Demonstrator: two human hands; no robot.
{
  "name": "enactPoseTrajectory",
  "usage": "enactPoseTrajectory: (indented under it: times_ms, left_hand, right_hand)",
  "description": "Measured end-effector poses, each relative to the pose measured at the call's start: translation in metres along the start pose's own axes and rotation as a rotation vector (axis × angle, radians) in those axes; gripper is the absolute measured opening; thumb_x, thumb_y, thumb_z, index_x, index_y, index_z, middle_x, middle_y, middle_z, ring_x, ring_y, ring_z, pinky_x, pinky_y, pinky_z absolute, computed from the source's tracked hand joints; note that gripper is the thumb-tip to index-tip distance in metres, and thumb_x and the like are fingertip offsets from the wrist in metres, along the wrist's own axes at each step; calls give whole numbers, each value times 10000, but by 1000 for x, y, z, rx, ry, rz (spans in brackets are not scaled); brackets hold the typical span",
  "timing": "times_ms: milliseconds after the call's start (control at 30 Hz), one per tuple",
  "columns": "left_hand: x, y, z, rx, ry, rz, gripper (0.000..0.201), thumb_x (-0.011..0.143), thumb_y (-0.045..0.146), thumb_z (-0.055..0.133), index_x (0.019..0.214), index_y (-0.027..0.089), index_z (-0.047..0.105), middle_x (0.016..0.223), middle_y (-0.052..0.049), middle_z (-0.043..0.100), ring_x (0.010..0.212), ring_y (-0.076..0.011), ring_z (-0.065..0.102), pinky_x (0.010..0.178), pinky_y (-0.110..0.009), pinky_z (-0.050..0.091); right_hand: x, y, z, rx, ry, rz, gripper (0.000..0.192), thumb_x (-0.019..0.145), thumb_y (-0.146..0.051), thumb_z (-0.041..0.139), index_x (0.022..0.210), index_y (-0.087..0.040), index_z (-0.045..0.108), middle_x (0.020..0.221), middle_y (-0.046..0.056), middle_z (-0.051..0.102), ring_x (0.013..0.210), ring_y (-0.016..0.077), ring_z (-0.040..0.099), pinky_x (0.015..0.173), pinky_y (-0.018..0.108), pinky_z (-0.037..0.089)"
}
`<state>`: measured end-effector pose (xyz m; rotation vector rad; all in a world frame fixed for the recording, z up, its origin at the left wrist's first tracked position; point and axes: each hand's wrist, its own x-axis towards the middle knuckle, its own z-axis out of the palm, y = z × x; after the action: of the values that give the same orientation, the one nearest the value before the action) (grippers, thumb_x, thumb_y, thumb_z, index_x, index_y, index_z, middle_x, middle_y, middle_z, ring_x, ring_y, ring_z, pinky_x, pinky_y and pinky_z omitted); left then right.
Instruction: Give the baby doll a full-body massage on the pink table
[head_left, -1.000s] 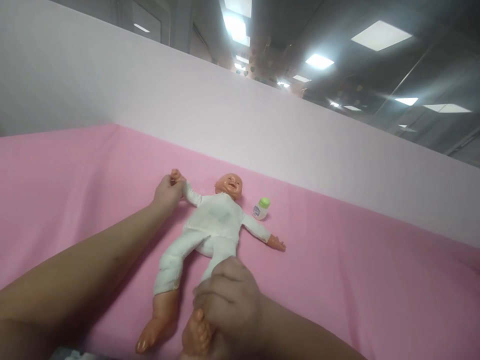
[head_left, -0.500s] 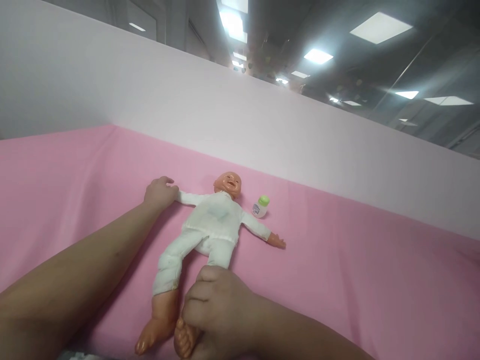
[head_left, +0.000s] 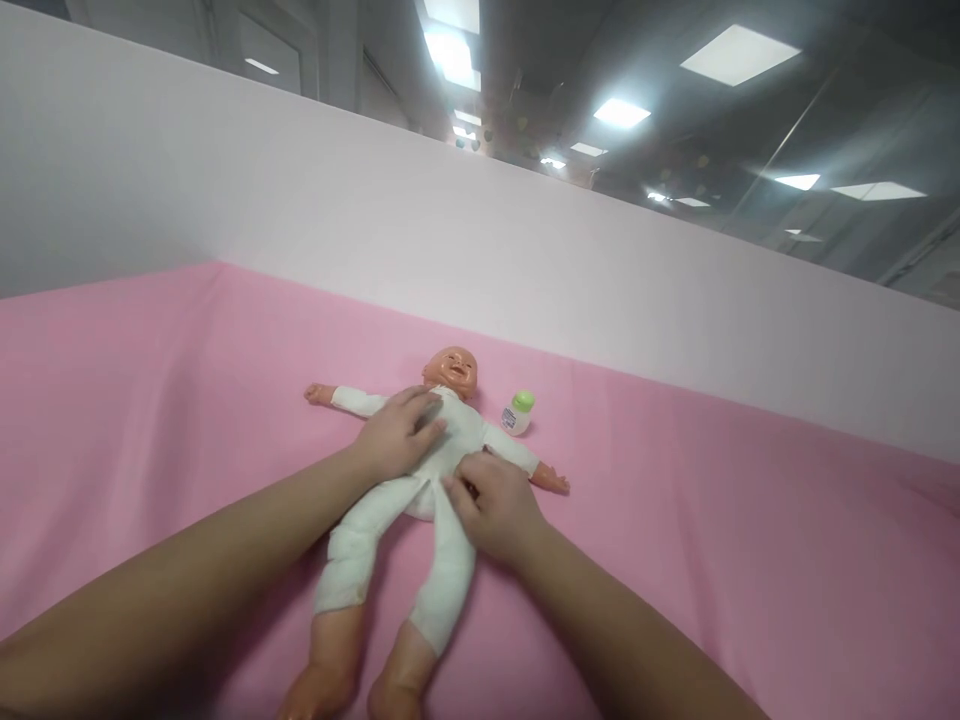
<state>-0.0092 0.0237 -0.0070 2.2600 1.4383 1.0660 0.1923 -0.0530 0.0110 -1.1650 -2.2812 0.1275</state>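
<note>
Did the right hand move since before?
Yes. The right hand went up the doll from its foot to its waist, nearer the bottle, which stayed put.

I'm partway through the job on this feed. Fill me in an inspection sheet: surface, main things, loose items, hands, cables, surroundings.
Surface: pink sheet, some folds visible.
Main things: doll in white clothing, lying face up, arms spread; its feet run to the bottom edge of the picture.
Loose items: small green-capped bottle beside the doll's head and shoulder, apart from both hands.
Left hand: laid across the doll's torso.
Right hand: curled at the doll's hip; whether it grips the cloth cannot be told.
Cables: nothing seen.
Surroundings: white panel behind the sheet; lit ceiling lights beyond.
</note>
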Motion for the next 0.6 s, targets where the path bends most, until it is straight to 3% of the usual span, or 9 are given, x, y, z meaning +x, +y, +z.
enactPoseTrajectory:
  times_ms: [133, 267, 433, 533, 600]
  left_hand:
    - [-5, 11, 11, 30, -152, -71, 737, 958, 599, 387, 1507, 112, 450, 1601, -170, 376, 1486, -331, 330, 1216, -495, 266]
    - [-5, 6, 12, -1, -135, -148, 818, 945, 617, 408, 1547, 65, 364, 1607, -204, 349, 1504, -352, 289, 1224, -513, 238]
    - [-2, 8, 13, -234, -88, -130, 696, 952, 583, 447, 1487, 139, 454, 1526, -160, 491, 1426, -334, 427, 1202, -495, 291]
    - [-2, 21, 14, -462, -97, -96, 616, 970, 567, 433, 1444, 178, 501, 1472, -119, 557, 1388, -294, 477, 1197, -458, 319]
    - [-3, 33, 16, -595, -95, -100, 621, 975, 584, 413, 1439, 182, 510, 1486, -113, 546, 1403, -285, 463, 1196, -435, 329]
  right_hand:
    - [13, 27, -7, -217, -217, 355, 213, 970, -258, 452, 810, -192, 577, 821, 66, 666, 724, 193, 558, 658, 312, 324]
    - [16, 41, 0, -302, -290, 431, 199, 932, -208, 461, 942, -160, 653, 1002, 142, 699, 918, 283, 605, 771, 367, 383]
    - [17, 40, 8, 55, -157, 412, 202, 932, -277, 496, 990, -176, 662, 1036, 117, 712, 968, 266, 632, 864, 377, 455]
    - [16, 34, 4, 357, -4, 460, 217, 953, -316, 465, 1072, -203, 607, 993, 73, 712, 932, 236, 659, 850, 365, 506]
    - [15, 30, -2, 485, 81, 422, 283, 970, -356, 449, 1196, -213, 539, 1079, 76, 703, 999, 233, 660, 892, 371, 524]
